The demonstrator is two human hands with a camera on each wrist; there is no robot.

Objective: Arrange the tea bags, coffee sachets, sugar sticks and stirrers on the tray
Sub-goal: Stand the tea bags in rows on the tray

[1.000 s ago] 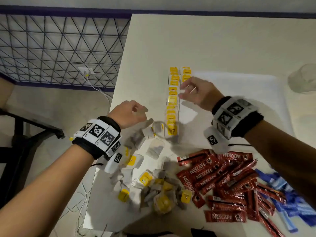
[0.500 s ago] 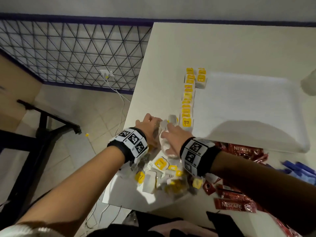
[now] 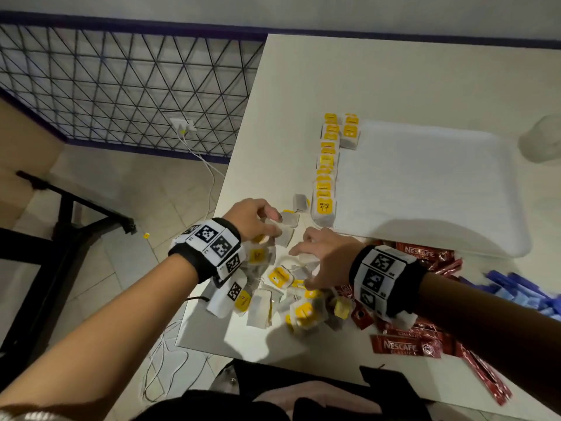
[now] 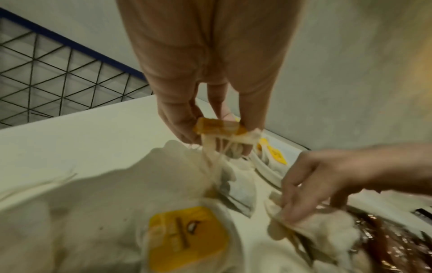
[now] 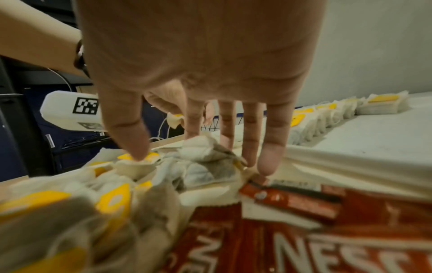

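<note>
A loose pile of tea bags (image 3: 282,287) with yellow tags lies at the table's near left corner. My left hand (image 3: 271,221) pinches one tea bag (image 4: 217,127) by its yellow tag, and the bag hangs on its strings just above the pile. My right hand (image 3: 303,268) reaches down with straight, spread fingers (image 5: 271,158) that touch the pile. A row of tea bags (image 3: 326,165) lines the left edge of the white tray (image 3: 425,192). Red coffee sachets (image 3: 406,347) and blue sugar sticks (image 3: 516,293) lie right of the pile. No stirrers are in view.
A clear plastic cup (image 3: 540,141) stands beyond the tray's far right corner. The table's left edge (image 3: 243,141) drops to a tiled floor with a wire fence panel (image 3: 121,86) and cables. A dark metal frame (image 3: 69,226) stands at the left.
My right hand has come back from the row on the tray to the loose pile. My left hand has moved onto the pile and taken a tea bag by its tag.
</note>
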